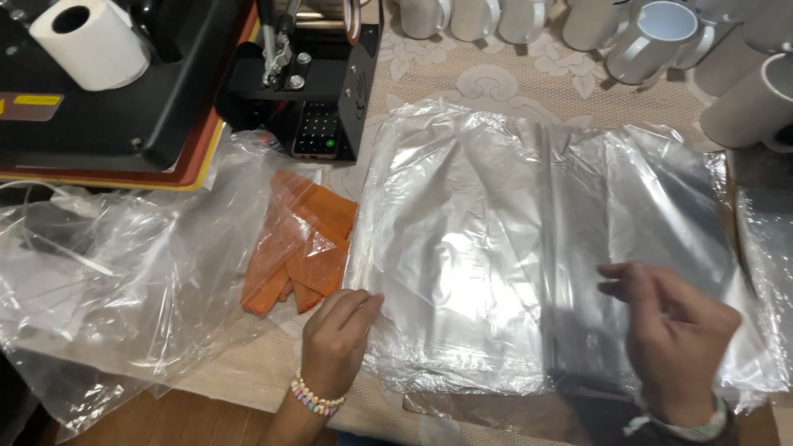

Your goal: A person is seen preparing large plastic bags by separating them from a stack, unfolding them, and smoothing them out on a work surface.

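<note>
A stack of clear plastic sleeves (496, 248) lies flat in the middle of the patterned tablecloth (496, 83), shiny and a little rumpled at the edges. The left hand (334, 339) rests at the stack's near left corner with its fingers curled loosely, fingertips touching the plastic and gripping nothing. The right hand (673, 330) sits on the right half of the stack, fingers bent and slightly spread, the tips pressing or pinching at the top sheet (whether it actually has a layer between them I cannot tell). Just left of the stack are some orange strips (301, 248), partly under a big loose plastic bag (124, 281) that spills off the table's left side. Behind that stands a black heat press (124, 91) with a white paper roll (91, 41) on top, and a mug press (314, 83) beside it. White mugs (652, 41) crowd the far edge.
</note>
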